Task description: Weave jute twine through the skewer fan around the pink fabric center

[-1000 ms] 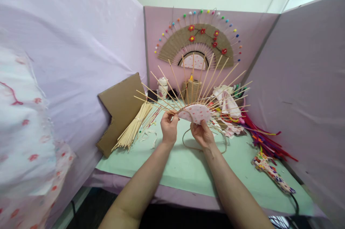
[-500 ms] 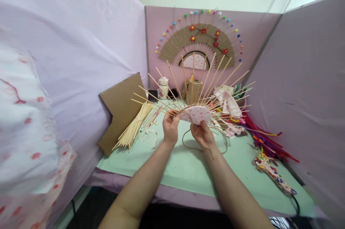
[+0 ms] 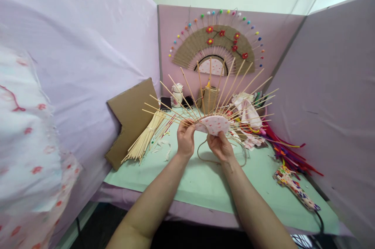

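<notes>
Above the table I hold up a half-round fan base covered in white cloth with pink-red spots. Thin wooden sticks spread out from its curved edge like rays. My left hand pinches the base's left end between thumb and fingers. My right hand grips its lower edge near the middle, the thumb in front and the other fingers partly hidden behind. A thin brown cord hangs in a loop below the base, around my right wrist.
A bundle of sticks lies left beside a leaning cardboard sheet. Behind stand a twine spool and a white bottle. To the right lie pipe cleaners and a glue gun. A finished fan hangs on the back panel.
Almost nothing differs. Both hands keep their hold on the fan base, and the view has shifted only very slightly.
</notes>
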Motion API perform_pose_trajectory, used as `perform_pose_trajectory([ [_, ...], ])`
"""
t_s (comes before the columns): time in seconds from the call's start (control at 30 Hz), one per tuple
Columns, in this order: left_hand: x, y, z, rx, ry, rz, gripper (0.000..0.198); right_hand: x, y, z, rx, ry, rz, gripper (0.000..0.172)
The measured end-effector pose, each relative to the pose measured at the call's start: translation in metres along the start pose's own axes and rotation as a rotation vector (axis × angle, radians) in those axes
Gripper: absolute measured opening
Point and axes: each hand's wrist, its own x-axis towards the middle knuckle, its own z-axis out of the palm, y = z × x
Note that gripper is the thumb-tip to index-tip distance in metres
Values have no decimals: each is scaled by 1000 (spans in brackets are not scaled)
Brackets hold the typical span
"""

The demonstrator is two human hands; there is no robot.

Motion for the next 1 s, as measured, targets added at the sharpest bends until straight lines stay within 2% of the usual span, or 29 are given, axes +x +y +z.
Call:
perform_pose_trajectory([
  [0.27, -2, 2, 2, -71, -70, -62, 27, 0, 1, -1, -5, 8, -8, 24],
  [0.67, -1, 3, 2, -47, -61, -79, 26, 1, 2, -2, -35, 2, -2, 21],
  [0.83, -6, 1, 6, -128, -219, -198, 54, 0, 0, -1, 24, 29, 6, 16],
  [1.0, -4, -11, 2, -12, -251, -336, 40, -1, -1, 0, 24, 13, 25, 14],
])
